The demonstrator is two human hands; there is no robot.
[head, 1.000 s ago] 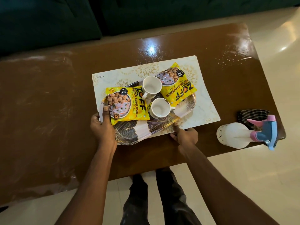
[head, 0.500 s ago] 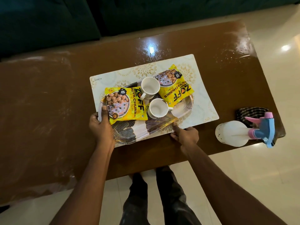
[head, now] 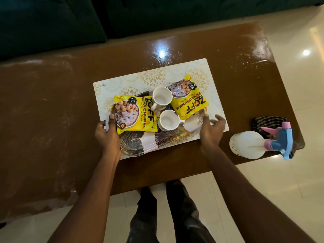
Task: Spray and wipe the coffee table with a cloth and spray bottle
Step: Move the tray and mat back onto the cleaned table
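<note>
2 yellow packets read "ZOFF SOYA CHUNKS".

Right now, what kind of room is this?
Probably a living room at home: a low glossy brown coffee table, a dark green sofa behind it, and white mugs on a patterned tray.

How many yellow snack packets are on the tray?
2. One yellow packet lies at the tray's left end, by the left hand. The other yellow packet lies at its far right, beside the upper mug. None looks hidden.
</note>
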